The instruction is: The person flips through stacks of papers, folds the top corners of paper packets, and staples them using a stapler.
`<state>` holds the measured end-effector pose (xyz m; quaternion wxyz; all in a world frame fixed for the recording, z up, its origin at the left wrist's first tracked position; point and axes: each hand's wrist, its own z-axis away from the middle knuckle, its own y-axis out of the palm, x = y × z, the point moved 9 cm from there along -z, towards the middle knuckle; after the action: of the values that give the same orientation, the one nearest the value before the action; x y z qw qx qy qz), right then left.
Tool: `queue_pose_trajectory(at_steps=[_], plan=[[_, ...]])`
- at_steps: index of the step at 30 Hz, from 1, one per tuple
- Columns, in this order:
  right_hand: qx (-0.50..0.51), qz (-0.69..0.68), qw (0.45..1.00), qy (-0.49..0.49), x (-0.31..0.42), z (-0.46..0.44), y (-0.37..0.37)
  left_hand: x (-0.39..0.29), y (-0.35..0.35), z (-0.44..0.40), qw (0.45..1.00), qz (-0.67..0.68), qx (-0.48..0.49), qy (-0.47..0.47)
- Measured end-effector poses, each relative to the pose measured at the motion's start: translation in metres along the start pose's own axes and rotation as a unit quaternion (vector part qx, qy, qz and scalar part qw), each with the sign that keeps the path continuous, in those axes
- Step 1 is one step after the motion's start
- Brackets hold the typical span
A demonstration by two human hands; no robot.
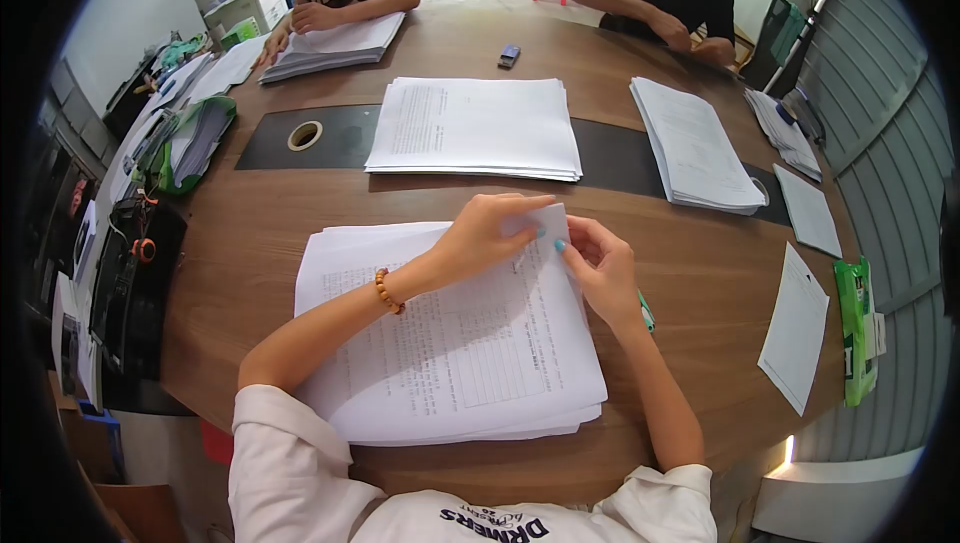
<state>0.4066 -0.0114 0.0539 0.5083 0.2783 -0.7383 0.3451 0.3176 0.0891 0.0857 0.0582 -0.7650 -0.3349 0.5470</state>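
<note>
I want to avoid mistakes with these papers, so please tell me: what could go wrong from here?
The left hand and right hand meet at the top sheet's far right corner, which might crease or bring up another sheet. The stack's edges are uneven, so it may slide further out of line. The right forearm could knock the small green item close beside it.

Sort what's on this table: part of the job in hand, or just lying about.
In the job:
- near paper stack, its corner between left hand and right hand
- probably the centre stack

Apparently lying about:
- brown ring
- green packet
- small dark object, too small to identify
</note>
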Motion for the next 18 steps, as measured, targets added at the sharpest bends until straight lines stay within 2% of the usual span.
queue_pose_trajectory(at_steps=[4, 8, 10, 12, 13, 15, 18], plan=[[0.008, -0.018, 1.000, 0.005, 0.001, 0.000, 0.004, 0.004, -0.003, 0.005, 1.000, 0.002, 0.014, -0.006], [-0.015, 0.030, 0.999, -0.039, 0.008, 0.003, 0.006, -0.004, -0.006, 0.007, 1.000, -0.027, -0.013, 0.008], [-0.025, 0.060, 0.996, -0.055, 0.012, 0.002, 0.004, -0.001, -0.006, 0.004, 0.996, -0.067, -0.003, -0.054], [-0.026, 0.058, 0.995, -0.072, 0.013, 0.003, 0.004, -0.004, -0.006, 0.004, 0.997, -0.059, -0.007, -0.041], [-0.030, 0.057, 0.995, -0.071, 0.013, 0.002, 0.004, -0.005, -0.008, 0.004, 0.998, -0.050, -0.014, -0.031], [-0.034, -0.011, 0.999, -0.007, 0.002, -0.001, 0.003, -0.005, -0.007, 0.005, 0.999, -0.034, -0.022, -0.021], [-0.042, 0.002, 0.999, 0.010, 0.000, -0.004, 0.002, -0.006, -0.004, 0.008, 0.999, 0.001, -0.034, -0.016]])
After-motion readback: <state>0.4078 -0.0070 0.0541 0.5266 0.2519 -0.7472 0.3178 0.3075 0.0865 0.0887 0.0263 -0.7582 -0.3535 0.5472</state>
